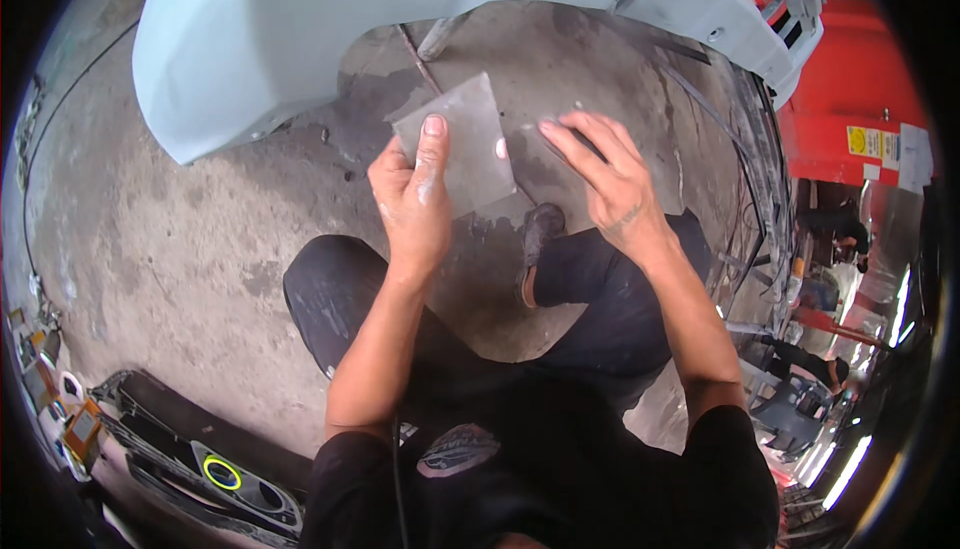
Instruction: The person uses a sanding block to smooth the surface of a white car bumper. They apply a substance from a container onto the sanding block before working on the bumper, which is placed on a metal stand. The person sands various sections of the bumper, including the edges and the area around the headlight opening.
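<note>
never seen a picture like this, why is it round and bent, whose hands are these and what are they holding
This is one picture from a wide fisheye camera worn on a person's head, looking down, so straight edges bend near the rim. No machine here: the two bare hands belong to the wearer, who squats on a stained concrete floor. The left hand grips a grey rectangular sheet, thumb pressed on its face. The right hand holds a small dark thing, partly hidden, near the sheet's right edge. Above hangs a pale blue car body panel. A black bumper part lies lower left, and red equipment stands at right.
</note>
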Available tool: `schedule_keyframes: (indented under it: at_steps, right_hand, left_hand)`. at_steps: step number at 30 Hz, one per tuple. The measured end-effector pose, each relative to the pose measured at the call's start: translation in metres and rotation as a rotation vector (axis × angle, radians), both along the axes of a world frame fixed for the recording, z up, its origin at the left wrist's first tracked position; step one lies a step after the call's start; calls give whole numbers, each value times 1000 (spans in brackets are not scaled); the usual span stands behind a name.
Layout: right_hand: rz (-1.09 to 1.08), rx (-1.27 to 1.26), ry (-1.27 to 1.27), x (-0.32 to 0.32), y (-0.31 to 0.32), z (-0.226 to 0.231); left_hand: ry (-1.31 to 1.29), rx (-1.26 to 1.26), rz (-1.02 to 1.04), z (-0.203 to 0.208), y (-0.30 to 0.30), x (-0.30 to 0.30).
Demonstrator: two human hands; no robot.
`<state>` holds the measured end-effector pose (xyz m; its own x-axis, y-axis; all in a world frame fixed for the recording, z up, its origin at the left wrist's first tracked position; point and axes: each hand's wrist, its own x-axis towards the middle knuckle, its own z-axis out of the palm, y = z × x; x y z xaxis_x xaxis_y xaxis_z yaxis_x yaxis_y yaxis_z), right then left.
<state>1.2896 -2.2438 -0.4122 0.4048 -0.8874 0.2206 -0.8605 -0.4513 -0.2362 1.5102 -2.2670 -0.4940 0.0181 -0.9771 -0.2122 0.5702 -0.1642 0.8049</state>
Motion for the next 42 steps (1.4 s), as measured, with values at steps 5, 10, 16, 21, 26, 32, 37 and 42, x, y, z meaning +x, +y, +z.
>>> schedule_keyframes:
  at_steps: [5,10,16,21,26,32,37,42]
  right_hand:
    - [122,51,94,29,5,-12]
    - [98,168,59,17,18,-14]
    - [181,88,-244,23,6,-5]
    - [114,74,-54,17,0,-8]
    - [53,97,18,5,-5,-1]
    - [138,59,108,39,-5,-12]
    - [188,127,208,21,12,-15]
    - [122,210,-214,18,11,0]
  left_hand:
    - [-67,56,50,-5,-3,-3]
    - [-86,43,157,-11,-13,4]
    - [378,237,-17,-2,-15,-2]
    - [475,308,-22,8,-6,1]
    - [128,27,46,5,-4,7]
    - [-135,38,79,-5,-8,0]
    - [-45,68,228,-4,-14,3]
    - [197,98,216,2,-16,6]
